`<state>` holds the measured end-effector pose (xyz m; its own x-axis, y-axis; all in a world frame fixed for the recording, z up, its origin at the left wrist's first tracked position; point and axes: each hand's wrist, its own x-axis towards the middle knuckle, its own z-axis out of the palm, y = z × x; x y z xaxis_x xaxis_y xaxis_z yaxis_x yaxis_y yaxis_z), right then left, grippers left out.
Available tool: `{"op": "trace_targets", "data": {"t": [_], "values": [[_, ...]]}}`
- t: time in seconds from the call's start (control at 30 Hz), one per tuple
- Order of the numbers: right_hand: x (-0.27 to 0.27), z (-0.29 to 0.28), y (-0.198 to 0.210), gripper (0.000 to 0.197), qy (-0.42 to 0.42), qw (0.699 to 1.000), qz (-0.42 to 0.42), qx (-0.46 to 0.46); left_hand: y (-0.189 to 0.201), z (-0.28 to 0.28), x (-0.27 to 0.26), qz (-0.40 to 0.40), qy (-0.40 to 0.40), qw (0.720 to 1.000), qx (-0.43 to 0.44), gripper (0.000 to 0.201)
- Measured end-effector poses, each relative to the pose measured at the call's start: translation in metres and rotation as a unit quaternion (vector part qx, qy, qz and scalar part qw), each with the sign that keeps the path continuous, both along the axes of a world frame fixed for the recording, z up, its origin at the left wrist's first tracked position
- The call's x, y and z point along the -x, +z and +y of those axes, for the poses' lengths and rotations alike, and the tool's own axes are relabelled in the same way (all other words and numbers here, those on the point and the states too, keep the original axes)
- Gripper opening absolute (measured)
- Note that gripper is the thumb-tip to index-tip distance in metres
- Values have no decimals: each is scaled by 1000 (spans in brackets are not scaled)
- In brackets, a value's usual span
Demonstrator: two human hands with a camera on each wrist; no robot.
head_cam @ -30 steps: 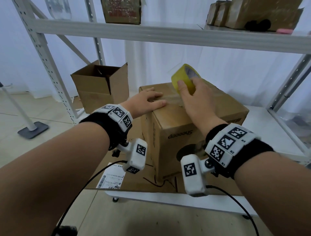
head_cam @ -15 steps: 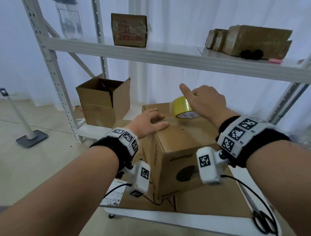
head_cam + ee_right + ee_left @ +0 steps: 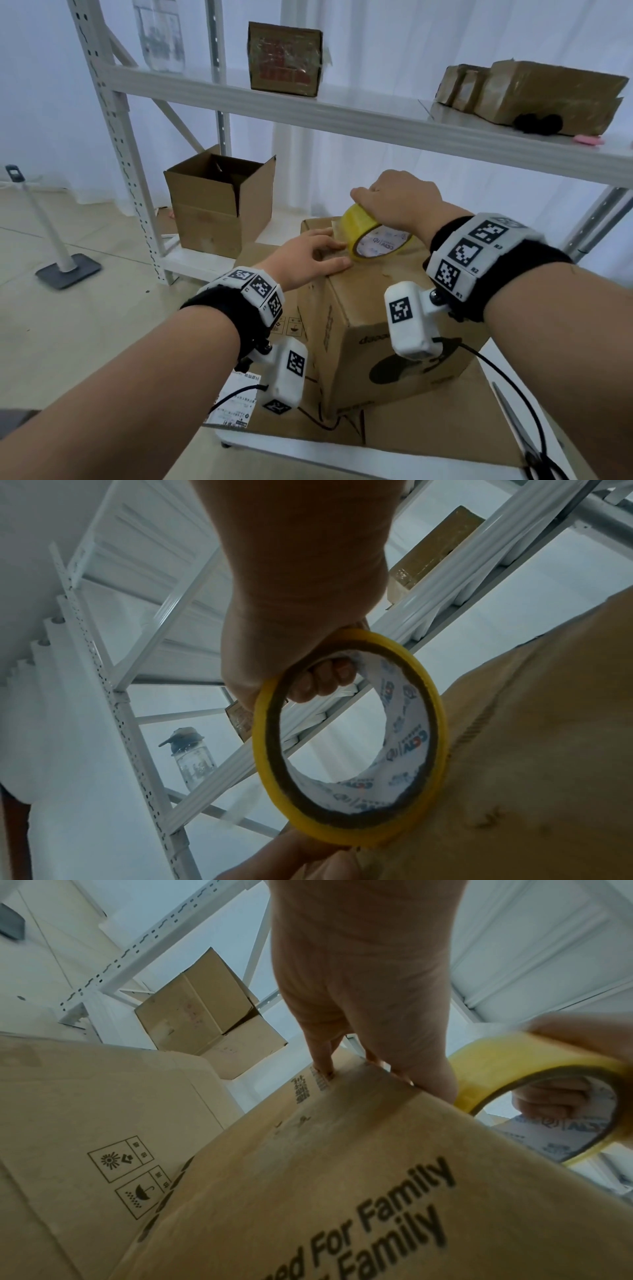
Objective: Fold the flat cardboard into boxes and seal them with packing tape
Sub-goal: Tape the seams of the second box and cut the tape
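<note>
In the centre of the head view a closed cardboard box (image 3: 383,308) is standing on flat cardboard sheets (image 3: 428,428) that are lying on the white surface (image 3: 308,459). Its top flaps are already lying folded down, so the folding of this box looks done and the sealing is under way. The right hand (image 3: 400,202) is gripping the yellow tape roll (image 3: 373,240), fingers hooked through the core, with the roll's edge resting against the box top at mid-frame. The left hand (image 3: 308,255) is lying flat with its fingers released and spread, pressing the top just left of the roll, probably where the tape starts. How much tape is already stuck down cannot be told. An open box (image 3: 219,205) is waiting on the low shelf at centre left, and the flat sheets still need folding, so much of the task looks left.

The right wrist view is showing what the head view is hiding: the curled fingers (image 3: 325,677) inside the roll's printed core. The left wrist view is showing the box's printed side and the fingertips (image 3: 323,1064) pushing at the top edge. Only the head view is showing scissors (image 3: 513,425) at lower right.
</note>
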<state>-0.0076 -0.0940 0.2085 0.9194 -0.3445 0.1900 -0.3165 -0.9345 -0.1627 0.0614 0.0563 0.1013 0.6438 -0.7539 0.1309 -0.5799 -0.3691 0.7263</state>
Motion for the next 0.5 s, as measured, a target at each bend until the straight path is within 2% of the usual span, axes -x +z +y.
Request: {"op": "trace_targets", "data": {"t": [0.17,0.27,0.4,0.5], "values": [[-5,7,-1,41,6,998,19,61,-3,-1,-1,32,-32,999,27,40],[-6,12,0,40,10,996,30,80,4,1,0,109,-40,991,65,27],[-8,19,-2,39,26,993,40,112,14,8,2,216,54,963,153,43],[-9,24,-1,39,31,989,45,140,18,8,3,209,90,967,117,69]]}}
